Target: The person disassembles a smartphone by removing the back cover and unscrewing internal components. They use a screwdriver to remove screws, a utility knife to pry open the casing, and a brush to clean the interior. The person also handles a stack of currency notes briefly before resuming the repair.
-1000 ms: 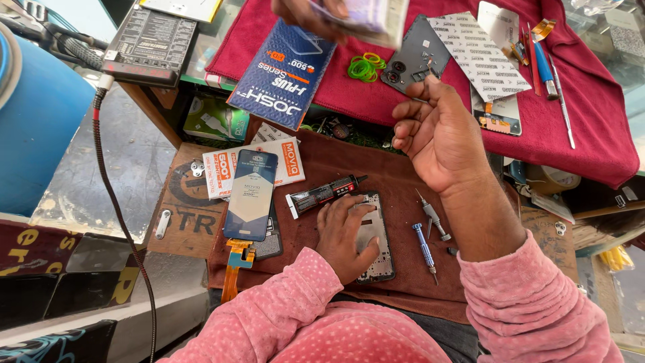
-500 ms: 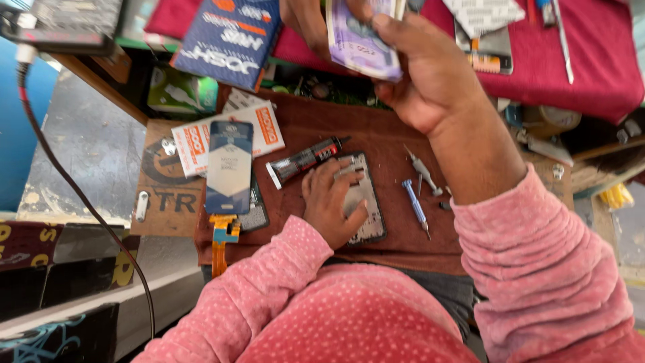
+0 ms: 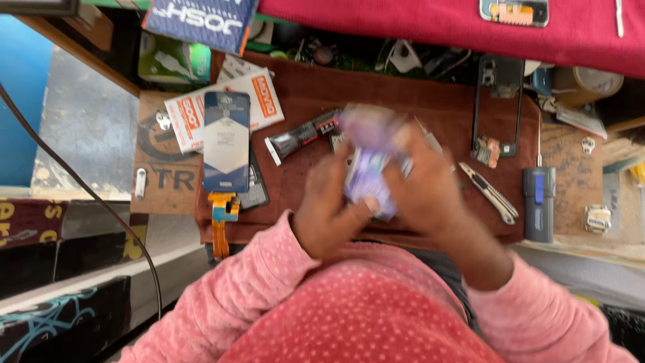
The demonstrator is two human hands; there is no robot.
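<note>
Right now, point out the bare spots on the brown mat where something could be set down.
Bare brown mat lies between the glue tube and the phone frame, and below the frame beside the utility knife. It is crowded at the left around the phone screen and under both hands, left and right, on the purple packet.

A blurred purple packet [image 3: 368,176] sits between both hands. Left of it, a dark blue phone-screen pack [image 3: 226,141] lies over white-and-orange cartons [image 3: 265,94]; a navy box [image 3: 200,20] sits above.

One head-worn camera looks steeply down, close over the brown-covered table [image 3: 416,101] and the person's pink sleeves.
</note>
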